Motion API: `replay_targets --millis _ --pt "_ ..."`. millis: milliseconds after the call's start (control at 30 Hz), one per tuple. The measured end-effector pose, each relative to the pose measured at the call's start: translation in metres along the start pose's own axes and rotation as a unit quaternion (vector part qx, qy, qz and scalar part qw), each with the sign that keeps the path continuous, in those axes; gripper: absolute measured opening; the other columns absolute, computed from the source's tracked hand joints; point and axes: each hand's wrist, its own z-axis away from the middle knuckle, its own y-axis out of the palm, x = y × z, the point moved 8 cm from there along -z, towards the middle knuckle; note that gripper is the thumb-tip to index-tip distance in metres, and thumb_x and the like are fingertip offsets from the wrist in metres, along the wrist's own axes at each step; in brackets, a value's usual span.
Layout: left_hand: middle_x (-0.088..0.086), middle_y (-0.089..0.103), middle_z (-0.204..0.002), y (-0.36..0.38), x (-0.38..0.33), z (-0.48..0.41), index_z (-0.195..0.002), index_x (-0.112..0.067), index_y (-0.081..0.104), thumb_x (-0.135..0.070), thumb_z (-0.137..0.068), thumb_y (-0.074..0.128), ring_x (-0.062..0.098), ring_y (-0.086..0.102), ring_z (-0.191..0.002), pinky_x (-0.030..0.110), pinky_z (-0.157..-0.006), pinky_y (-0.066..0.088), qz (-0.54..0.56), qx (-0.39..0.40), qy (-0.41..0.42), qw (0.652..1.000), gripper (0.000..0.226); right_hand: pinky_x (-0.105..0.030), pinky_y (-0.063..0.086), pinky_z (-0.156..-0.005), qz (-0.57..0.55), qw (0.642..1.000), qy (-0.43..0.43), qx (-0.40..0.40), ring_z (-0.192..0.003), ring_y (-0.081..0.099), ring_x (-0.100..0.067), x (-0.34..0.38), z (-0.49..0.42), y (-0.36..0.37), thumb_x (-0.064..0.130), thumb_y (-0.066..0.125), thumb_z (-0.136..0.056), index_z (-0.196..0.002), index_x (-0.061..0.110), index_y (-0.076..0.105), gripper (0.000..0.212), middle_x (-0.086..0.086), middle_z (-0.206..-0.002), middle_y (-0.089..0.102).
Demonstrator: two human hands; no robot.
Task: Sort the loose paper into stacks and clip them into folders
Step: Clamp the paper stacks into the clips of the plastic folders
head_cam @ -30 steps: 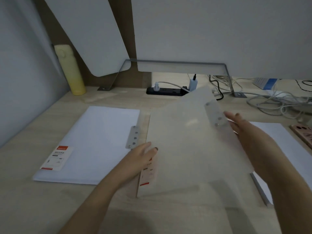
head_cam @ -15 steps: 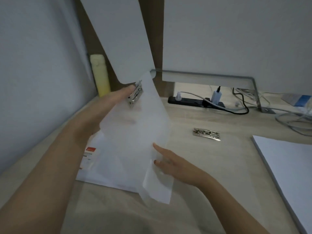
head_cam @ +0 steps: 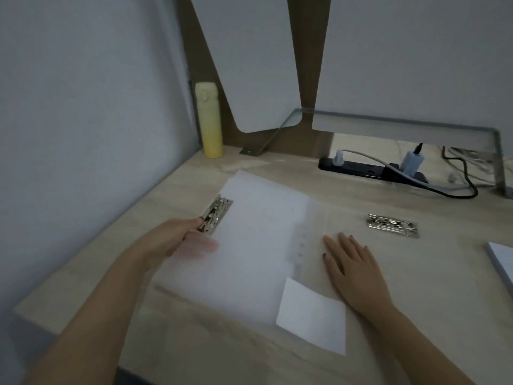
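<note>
As left hand (head_cam: 177,241) grips, folder (head_cam: 258,240) extends rightward.

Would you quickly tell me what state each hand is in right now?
Left hand: pinching the folder cover beside its metal clip.
Right hand: open, lying flat, palm down, holding nothing.

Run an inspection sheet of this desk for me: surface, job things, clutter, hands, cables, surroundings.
Surface: light wooden desk, partly covered.
Job's things: translucent plastic folder lying open; silver metal clip at its left edge; second silver clip further right; white paper stack at right edge.
Clutter: tall yellow bottle, back corner.
Grippers: left hand grips the folder's left edge; right hand rests flat, fingers straight.
Cables: black power strip with plugs; grey cable trailing right.
Surroundings: pale partition panels behind.
</note>
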Motion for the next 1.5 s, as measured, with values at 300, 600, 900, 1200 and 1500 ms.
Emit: replay_targets --millis 300,600,900,1200,1500 --pt "0.004 0.074 -0.069 -0.001 0.028 -0.01 -0.092 0.002 0.067 -0.016 -0.097 0.04 0.008 0.069 -0.058 0.015 -0.056 0.052 0.091 0.013 -0.007 0.996 0.033 -0.034 0.004 -0.117 -0.008 1.0 -0.006 -0.018 -0.146 0.011 -0.017 0.001 0.0 0.0 0.04 0.022 -0.098 -0.145 0.032 0.026 0.048 0.001 -0.157 0.018" --pt "0.002 0.073 -0.061 0.002 0.033 -0.016 -0.088 -0.001 0.067 -0.019 -0.096 0.04 0.009 0.065 -0.047 0.012 -0.042 0.047 0.102 0.014 -0.046 0.994 0.033 -0.034 0.005 -0.117 -0.006 1.0 0.001 -0.015 -0.146 0.011 -0.017 0.001 0.0 0.001 0.041 0.02 -0.097 -0.144 0.031 0.026 0.049 0.0 -0.157 0.019" --pt "-0.003 0.075 -0.074 -0.007 0.029 -0.017 -0.1 -0.009 0.069 -0.022 -0.094 0.045 0.006 0.067 -0.057 0.014 -0.05 0.049 0.057 0.001 -0.031 0.998 0.028 -0.035 0.005 -0.117 -0.009 1.0 0.002 -0.021 -0.146 0.011 -0.018 0.003 0.001 -0.001 0.04 0.021 -0.098 -0.145 0.03 0.026 0.048 -0.001 -0.157 0.018" --pt "0.007 0.066 -0.109 -0.004 -0.002 -0.023 -0.106 -0.009 0.065 -0.067 -0.083 0.045 0.019 0.059 -0.099 0.027 -0.091 0.042 0.02 -0.086 0.031 0.996 0.066 -0.034 0.005 -0.117 -0.003 1.0 0.002 -0.025 -0.146 0.012 -0.018 0.002 0.001 -0.001 0.039 0.02 -0.098 -0.146 0.03 0.025 0.049 -0.001 -0.157 0.019" --pt "0.003 0.061 -0.091 0.008 -0.051 -0.037 -0.087 -0.016 0.064 -0.039 -0.095 0.04 0.019 0.056 -0.084 0.027 -0.066 0.039 -0.02 -0.206 0.11 0.972 0.034 -0.035 0.005 -0.117 -0.008 0.999 0.001 -0.038 -0.145 0.014 -0.018 0.0 -0.001 0.002 0.055 -0.007 -0.073 -0.145 0.03 0.028 0.084 -0.001 -0.156 0.022"
